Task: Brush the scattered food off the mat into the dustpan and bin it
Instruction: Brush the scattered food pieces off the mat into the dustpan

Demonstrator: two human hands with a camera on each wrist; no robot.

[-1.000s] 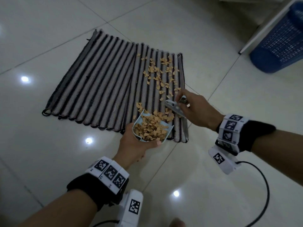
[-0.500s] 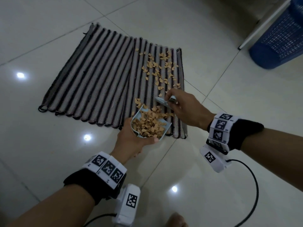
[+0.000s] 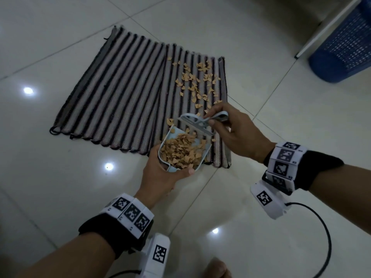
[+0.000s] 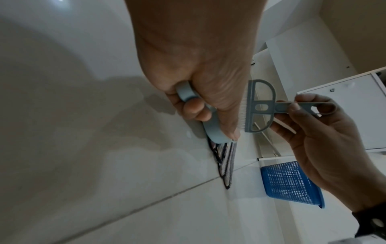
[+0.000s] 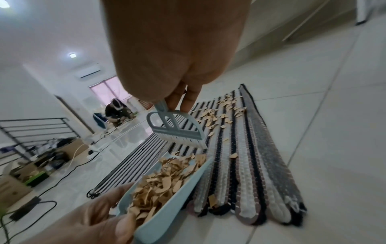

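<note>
A striped mat (image 3: 124,93) lies on the tiled floor, with tan food flakes (image 3: 198,83) scattered along its right side. My left hand (image 3: 166,173) grips a light blue dustpan (image 3: 173,135) by its handle at the mat's near right edge. The pan is tilted and heaped with flakes (image 3: 180,151). My right hand (image 3: 215,119) pinches the handle of a small grey-blue brush (image 3: 197,123), whose bristles hang just over the pan's mouth. In the right wrist view the brush (image 5: 177,130) is above the dustpan (image 5: 188,181) and the mat (image 5: 246,165). The left wrist view shows the brush (image 4: 259,107) beside my thumb.
A blue mesh bin (image 3: 345,43) stands on the floor at the far right, beside a white furniture edge (image 3: 321,31); the bin (image 4: 290,181) is also in the left wrist view. Cables, boxes and another person (image 5: 117,110) are far off to the left. My bare foot (image 3: 218,267) is at the bottom.
My right hand has drawn the brush left and toward me, from the mat's right strip to the dustpan's mouth. The left hand still holds the pan in the same place.
</note>
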